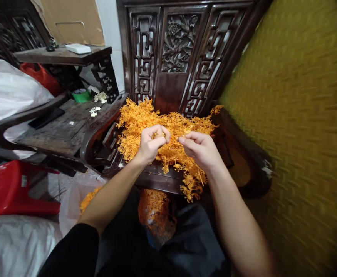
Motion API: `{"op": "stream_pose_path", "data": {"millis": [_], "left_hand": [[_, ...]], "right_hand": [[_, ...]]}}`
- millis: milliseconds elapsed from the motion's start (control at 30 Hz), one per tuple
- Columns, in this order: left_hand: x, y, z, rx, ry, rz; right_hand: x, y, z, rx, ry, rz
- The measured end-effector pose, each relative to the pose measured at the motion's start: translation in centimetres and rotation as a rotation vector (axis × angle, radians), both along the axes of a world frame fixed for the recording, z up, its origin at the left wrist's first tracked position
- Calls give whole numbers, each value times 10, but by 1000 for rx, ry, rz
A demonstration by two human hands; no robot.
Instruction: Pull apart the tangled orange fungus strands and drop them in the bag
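A heap of orange plastic sprigs point(139, 119) with many fine branched tips covers the seat of a dark carved wooden chair point(171, 88). Over the middle of the heap, my left hand point(152, 143) is curled closed, with a bit of orange showing between the fingers. Just right of it, my right hand point(198, 148) pinches thumb against forefinger; whatever lies in that pinch is too small to make out. A narrow gap separates the two hands. Some sprigs hang over the seat's front edge below my right hand.
Below the seat is a clear bag of orange pieces point(155, 211). A whitish bin point(72, 200) with more orange pieces stands left, near a red plastic stool point(20, 188). Green tape point(81, 95) lies on the neighbouring chair. A yellow woven-textured surface point(298, 115) rises at right.
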State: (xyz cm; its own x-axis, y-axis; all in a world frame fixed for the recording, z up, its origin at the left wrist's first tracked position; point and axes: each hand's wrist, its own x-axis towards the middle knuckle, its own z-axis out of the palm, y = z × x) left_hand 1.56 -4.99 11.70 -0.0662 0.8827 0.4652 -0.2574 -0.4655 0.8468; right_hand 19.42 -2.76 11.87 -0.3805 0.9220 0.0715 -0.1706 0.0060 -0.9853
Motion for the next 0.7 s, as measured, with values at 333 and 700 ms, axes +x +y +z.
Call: {"op": "stream_pose_path", "data": {"millis": [333, 700], "left_hand": [[-4, 9, 5, -362, 216, -143], [-12, 22, 6, -139, 5, 388]], "right_hand": [[-2, -2, -2, 128, -257, 62], [-18, -20, 12, 125, -153, 29]]}}
